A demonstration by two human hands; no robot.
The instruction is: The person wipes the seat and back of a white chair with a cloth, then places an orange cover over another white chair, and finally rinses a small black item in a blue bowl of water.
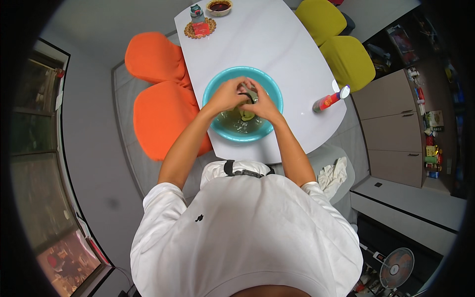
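Observation:
A turquoise plastic basin (276, 85) of cloudy water stands at the near end of the table. Above the water, my left hand (232, 93) and my right hand (262, 103) meet with curled fingers. Between them is a soft-looking yellow-green item (247, 114), its lower part hanging near the water. A black strip (247, 96) curves between the fingers and seems to belong to that item. What the item is cannot be made out, as the fingers hide much of it. The thumb of my right hand lies against its upper part.
On the white table (256, 41), a red spray bottle (330, 100) stands right of the basin. A drink bottle (197, 14), a round trivet (188, 30) and a bowl of dark liquid (219, 7) are at the far left. Orange chairs (167, 118) and yellow-green chairs (347, 63) flank it.

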